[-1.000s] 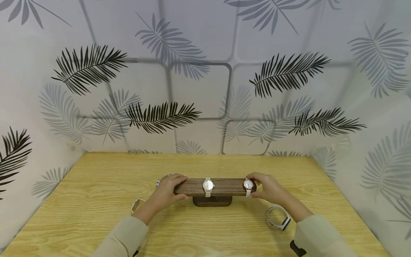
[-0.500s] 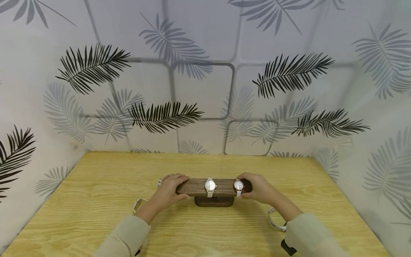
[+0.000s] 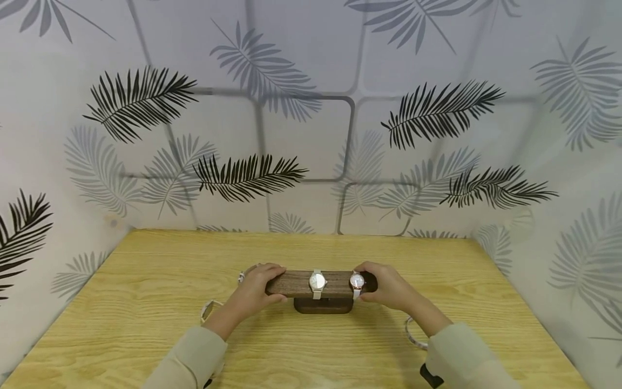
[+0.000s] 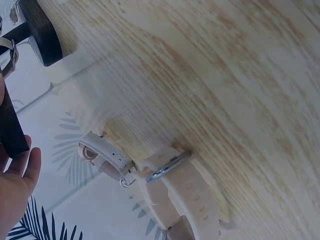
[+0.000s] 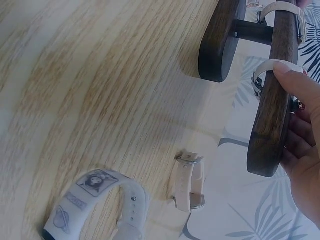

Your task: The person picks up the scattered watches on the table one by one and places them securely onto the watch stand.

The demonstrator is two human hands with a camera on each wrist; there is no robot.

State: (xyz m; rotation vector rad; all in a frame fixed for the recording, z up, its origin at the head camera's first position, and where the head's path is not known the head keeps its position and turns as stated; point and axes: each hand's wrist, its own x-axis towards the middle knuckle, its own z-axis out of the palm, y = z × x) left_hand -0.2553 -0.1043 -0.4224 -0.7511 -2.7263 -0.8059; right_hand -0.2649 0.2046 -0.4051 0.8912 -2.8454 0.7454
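A dark wood watch stand has its bar raised on a short post over an oval base. My left hand grips the bar's left end, thumb in front and fingers over the top. Around the bar's middle sits a watch with a cream strap. Closer to the right end, a white-strapped watch with a rose-gold case is looped round the bar. My right hand holds this watch; in the right wrist view the thumb presses its white strap, with the fingers behind the bar.
On the table, a watch lies left of my forearm and another is partly behind my left hand. At right lies a printed white band; a pale pink watch is near it. A black object shows by my right sleeve.
My right hand has slid the white-strapped watch leftward along the bar from its right end, toward the cream watch. My left hand keeps its grip on the bar. The view shifted slightly.
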